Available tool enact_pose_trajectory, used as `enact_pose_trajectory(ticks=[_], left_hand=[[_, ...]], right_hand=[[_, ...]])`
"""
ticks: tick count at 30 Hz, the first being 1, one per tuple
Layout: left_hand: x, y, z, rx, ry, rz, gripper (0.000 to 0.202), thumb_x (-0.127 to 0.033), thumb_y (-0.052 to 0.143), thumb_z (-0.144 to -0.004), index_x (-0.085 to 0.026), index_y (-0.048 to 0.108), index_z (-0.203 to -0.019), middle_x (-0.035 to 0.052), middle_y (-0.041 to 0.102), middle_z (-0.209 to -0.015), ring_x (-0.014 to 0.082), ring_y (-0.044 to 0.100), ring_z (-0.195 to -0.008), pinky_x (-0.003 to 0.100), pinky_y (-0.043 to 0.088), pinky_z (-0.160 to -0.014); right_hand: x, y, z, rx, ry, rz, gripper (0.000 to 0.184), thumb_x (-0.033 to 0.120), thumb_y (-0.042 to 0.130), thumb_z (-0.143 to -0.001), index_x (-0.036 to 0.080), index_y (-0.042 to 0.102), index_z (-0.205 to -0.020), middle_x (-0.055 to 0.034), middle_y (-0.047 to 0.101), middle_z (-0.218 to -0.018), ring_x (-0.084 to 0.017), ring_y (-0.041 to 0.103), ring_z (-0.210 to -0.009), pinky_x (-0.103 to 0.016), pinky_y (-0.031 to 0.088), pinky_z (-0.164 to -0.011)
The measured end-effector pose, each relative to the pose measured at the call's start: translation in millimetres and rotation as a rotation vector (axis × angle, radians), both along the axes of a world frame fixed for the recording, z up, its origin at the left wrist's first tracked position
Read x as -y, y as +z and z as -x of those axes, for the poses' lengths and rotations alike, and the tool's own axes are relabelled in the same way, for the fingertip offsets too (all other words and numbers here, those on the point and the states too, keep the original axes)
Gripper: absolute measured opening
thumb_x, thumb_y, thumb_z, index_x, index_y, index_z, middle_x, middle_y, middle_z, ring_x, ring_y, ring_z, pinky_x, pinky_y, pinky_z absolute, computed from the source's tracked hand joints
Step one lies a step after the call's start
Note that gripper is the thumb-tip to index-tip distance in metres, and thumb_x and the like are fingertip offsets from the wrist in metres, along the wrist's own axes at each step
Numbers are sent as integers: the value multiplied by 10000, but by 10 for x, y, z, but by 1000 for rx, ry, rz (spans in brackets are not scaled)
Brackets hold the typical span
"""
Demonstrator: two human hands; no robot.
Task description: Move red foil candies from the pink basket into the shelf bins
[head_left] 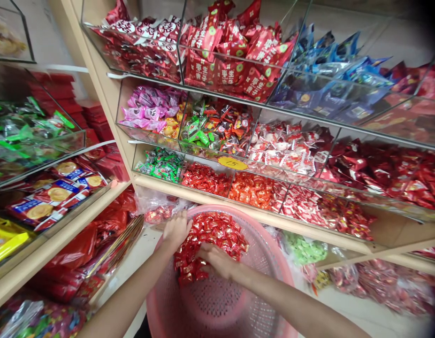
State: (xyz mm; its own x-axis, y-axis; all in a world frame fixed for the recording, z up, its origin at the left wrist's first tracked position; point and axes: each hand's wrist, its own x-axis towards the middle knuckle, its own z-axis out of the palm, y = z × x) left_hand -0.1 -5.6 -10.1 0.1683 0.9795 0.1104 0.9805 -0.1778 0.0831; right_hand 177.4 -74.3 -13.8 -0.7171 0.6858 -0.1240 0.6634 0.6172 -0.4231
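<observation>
A large pink plastic basket (270, 249) with a perforated bottom stands in front of me. Small red-wrapped candies (217, 230) are heaped against its far left side. My left hand (177, 230) is closed over the basket's left rim, beside the heap. Inside the basket, my right hand (217, 260) reaches into the near edge of the candies with its fingers stretched out. Its fingertips are partly hidden, and I see no candy held in it.
Shelves with clear bins of wrapped sweets (252, 188) rise just beyond the basket. A yellow label (233, 163) is fixed to one bin. On the left, another shelf (62, 234) holds packaged biscuits (51, 195). Bagged sweets (386, 281) lie on the floor at right.
</observation>
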Motion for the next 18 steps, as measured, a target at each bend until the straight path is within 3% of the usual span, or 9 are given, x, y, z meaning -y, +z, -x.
enact_pose_trajectory(ticks=[5, 11, 18], left_hand=[[-4, 4, 0, -11, -2, 8, 442, -400, 276, -882, -110, 446, -1169, 136, 593, -1044, 235, 572, -946, 333, 442, -773], [-1, 12, 1, -20, -5, 5, 450, -403, 261, -885, -117, 430, -1188, 139, 588, -1068, 236, 570, -957, 335, 440, -770], [7, 39, -8, -23, 5, 24, 444, -392, 269, -883, -116, 431, -1190, 139, 584, -1071, 236, 571, -960, 335, 441, -766]], right_hand=[[-60, -8, -1, 23, -9, -135, 259, 351, 624, -759, 205, 581, -968, -42, 541, -955, -182, 476, -883, -292, 370, -755], [-64, -150, 97, 44, 5, -142, 500, 406, 647, -729, 205, 487, -1158, -49, 552, -986, -197, 480, -887, -303, 377, -747], [-69, -96, 76, 38, 26, -146, 607, 415, 639, -736, 203, 405, -1254, -68, 544, -1043, -204, 475, -938, -307, 374, -773]])
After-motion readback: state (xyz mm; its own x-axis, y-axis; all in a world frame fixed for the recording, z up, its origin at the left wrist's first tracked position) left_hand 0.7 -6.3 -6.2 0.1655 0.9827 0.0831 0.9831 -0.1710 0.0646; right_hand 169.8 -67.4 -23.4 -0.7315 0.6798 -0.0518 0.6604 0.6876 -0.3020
